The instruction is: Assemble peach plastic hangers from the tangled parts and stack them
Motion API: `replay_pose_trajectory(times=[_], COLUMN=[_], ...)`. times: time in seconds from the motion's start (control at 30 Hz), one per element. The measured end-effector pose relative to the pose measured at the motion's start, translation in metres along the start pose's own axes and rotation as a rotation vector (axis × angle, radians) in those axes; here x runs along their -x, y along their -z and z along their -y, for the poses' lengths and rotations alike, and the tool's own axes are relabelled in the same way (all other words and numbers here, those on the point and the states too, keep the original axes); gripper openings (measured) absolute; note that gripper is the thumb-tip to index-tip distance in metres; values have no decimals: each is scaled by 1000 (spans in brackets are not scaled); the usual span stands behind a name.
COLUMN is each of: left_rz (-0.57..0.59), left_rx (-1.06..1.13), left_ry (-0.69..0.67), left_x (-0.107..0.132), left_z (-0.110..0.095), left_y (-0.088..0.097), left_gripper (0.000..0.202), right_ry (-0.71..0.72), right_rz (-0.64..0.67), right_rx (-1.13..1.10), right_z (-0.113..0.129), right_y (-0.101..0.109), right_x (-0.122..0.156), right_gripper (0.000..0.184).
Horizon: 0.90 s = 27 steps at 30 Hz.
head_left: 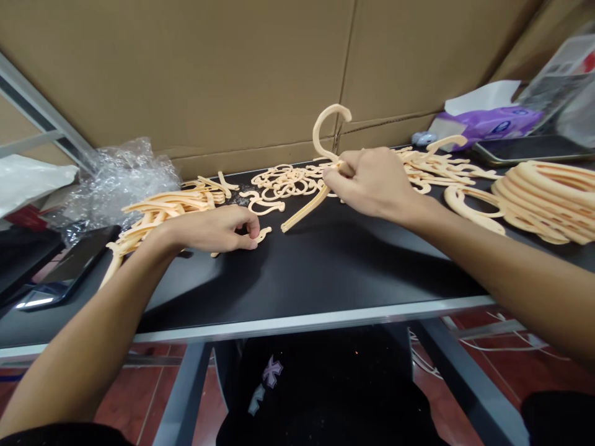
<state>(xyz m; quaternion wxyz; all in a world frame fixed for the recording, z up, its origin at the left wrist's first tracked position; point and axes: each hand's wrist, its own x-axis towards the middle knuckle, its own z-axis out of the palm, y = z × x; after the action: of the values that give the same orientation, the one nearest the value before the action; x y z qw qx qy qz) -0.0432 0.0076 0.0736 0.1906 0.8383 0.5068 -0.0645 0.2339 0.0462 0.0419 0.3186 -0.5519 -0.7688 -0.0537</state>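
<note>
The person's right hand (372, 179) grips a cream hanger part between thumb and fingers, raised over the surface (297, 279); its curved hook (317, 131) points up and a straight arm (304, 214) slants down to the left. The left hand (216, 228) is curled, thumb and fingertips pinching a small cream piece (264, 235) low over the surface; whether the piece touches it cannot be told.

Just beyond the left fingers lies a single loose hook (274, 205), and behind it a heap of small curved pieces (288, 179). Beside the left forearm is a pile of straight arms (171, 203); past it are crumpled clear plastic (130, 173) and a phone (69, 266). Beyond the right hand, more cream parts (446, 168) are spread near a stack of curved cream pieces (553, 201). Behind these sit a dark flat device (534, 148) and a purple tissue pack (495, 124). Brown cardboard (232, 74) stands along the back.
</note>
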Motion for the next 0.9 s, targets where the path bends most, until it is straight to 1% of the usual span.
replay_pose_trajectory(times=[0.13,0.23,0.33,0.47,0.53,0.67,0.77,0.83,0.9], left_rz=[-9,-2,3,-71,-110,-130,-131,-159,-200], left_rx=[-5,-12,6,51,104,202,231,205,151], left_ry=[-36,-37,-35,-45,-84,-162,-142,-129,-125], left_x=[0,0,-2,-5,-6,-6,-7,-9,-11], left_z=[-2,-4,-3,-2,-2,-6,-6,-5,-4], left_y=[0,1,0,-3,-4,-7,-8,-9,-10], left_gripper=[26,23,17,13,15,17,17,21,25], right_ry=[-15,11,42,-10,-32,-8,27,76,95], right_rz=[43,24,16,66,81,40,7,-24,-34], right_rx=[-13,-31,-56,-49,-43,-53,-57,-78,-95], right_z=[4,2,-1,0,2,1,-8,-13,-16], right_y=[2,1,-1,0,2,0,-8,-14,-17], right_x=[1,2,1,0,1,1,0,-1,-1], right_gripper=[35,34,29,22,22,26,25,21,17])
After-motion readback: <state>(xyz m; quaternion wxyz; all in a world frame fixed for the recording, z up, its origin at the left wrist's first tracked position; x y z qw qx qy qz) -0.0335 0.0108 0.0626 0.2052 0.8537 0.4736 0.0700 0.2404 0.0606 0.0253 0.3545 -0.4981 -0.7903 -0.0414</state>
